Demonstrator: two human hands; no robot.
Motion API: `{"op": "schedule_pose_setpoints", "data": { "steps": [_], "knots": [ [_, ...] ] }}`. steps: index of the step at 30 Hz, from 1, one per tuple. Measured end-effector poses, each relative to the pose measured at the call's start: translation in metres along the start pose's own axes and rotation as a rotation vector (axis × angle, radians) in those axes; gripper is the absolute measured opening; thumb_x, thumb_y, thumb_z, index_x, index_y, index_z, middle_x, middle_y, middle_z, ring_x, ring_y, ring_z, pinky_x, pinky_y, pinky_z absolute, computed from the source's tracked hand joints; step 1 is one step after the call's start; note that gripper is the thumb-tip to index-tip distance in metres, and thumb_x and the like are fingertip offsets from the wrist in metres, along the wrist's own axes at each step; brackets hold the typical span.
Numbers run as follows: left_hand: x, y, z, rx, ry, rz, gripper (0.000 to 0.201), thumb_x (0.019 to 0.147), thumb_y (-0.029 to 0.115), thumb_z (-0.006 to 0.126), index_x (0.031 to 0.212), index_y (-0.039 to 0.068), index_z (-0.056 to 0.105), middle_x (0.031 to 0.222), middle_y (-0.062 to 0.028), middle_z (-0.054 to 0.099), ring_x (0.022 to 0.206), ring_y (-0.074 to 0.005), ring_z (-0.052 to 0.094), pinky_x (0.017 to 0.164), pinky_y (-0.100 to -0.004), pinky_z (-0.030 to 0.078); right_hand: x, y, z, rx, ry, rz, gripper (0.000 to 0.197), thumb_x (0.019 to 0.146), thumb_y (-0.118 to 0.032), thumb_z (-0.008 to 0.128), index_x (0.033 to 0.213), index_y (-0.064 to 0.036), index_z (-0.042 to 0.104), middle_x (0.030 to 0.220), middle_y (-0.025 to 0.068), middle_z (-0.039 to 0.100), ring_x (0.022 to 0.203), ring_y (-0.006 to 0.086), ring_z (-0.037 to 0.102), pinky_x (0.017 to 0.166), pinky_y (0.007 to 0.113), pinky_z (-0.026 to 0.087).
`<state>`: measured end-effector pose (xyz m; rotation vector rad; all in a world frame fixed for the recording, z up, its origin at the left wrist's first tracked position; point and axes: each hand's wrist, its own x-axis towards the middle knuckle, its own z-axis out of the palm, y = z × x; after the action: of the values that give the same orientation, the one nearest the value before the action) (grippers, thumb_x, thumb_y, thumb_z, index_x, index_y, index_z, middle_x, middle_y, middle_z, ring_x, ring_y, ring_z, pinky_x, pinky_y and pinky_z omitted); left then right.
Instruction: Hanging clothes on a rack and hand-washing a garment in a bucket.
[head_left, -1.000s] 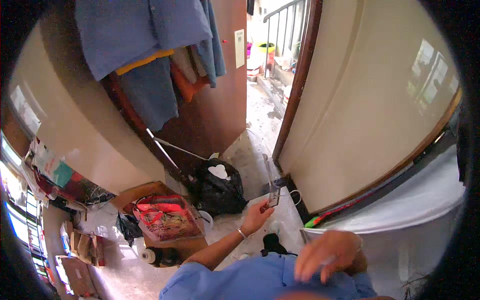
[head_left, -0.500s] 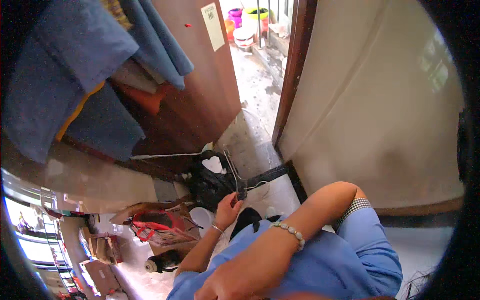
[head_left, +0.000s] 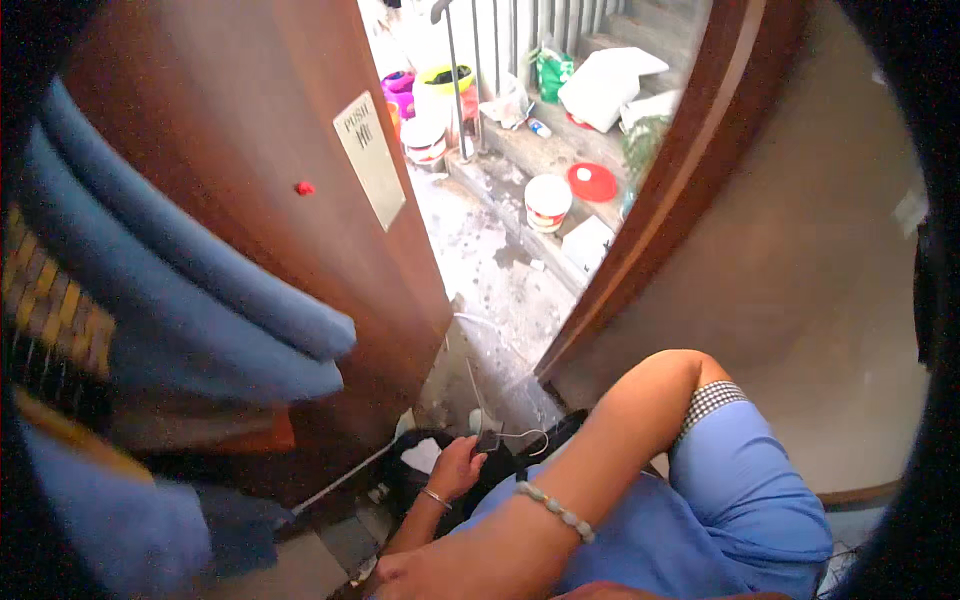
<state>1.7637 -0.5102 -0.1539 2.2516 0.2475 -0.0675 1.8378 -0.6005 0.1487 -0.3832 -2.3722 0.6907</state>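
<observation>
Presently, the left hand has its fingers closed on a wire hanger, low and central in view, gripped at a dark piece near the base of its curved hook. The hook points toward the right; a thin length of pale wire rises away from the fingers. The right forearm crosses the body, bringing the right hand to the lower edge beside the left arm; I cannot tell whether its fingers are curled or spread, nor whether they hold anything.

Handling, by judgement: the hanger should be very light, springy rather than stiff, and unlikely to break, though its thin wire may bend, twist or swing. The present hold near the hook appears sound—the dark piece offers more to pinch than bare wire would. The hook is the part most liable to snag.

Edges noted: a black bag lies just behind and beside the left hand; whether the wire touches it is unclear. To the left stand the brown door and blue garments, both near enough to warrant care. To the right rises the door frame. The readiest room lies ahead—through the doorway, above the pale floor between door and frame.
</observation>
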Motion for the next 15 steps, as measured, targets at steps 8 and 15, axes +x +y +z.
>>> {"op": "schedule_pose_setpoints", "data": {
  "steps": [8, 15],
  "knots": [
    [0.137, -0.043, -0.058, -0.039, -0.056, 0.061, 0.025, 0.079, 0.017, 0.057, 0.096, -0.001, 0.053, 0.086, -0.0210, 0.055, 0.085, -0.0392, 0.053, 0.075, -0.0453, 0.043, -0.004, 0.100, -0.129, -0.358, -0.096, 0.138, 0.026, 0.078, -0.021, 0.051, 0.095, -0.0013, 0.056, 0.095, 0.0177, 0.056, 0.092, 0.0273, 0.054, 0.081, 0.040, 0.038],
    [0.238, -0.074, -0.069, -0.026, -0.176, -0.013, 0.026, 0.077, 0.020, 0.056, 0.091, -0.002, 0.056, 0.089, -0.0233, 0.056, 0.088, -0.0398, 0.053, 0.078, -0.0461, 0.042, -0.048, 0.125, -0.218, -0.649, -0.163, 0.333, 0.025, 0.078, -0.021, 0.047, 0.094, -0.0030, 0.055, 0.088, 0.0129, 0.057, 0.086, 0.0236, 0.056, 0.072, 0.034, 0.042]
  ]
}}
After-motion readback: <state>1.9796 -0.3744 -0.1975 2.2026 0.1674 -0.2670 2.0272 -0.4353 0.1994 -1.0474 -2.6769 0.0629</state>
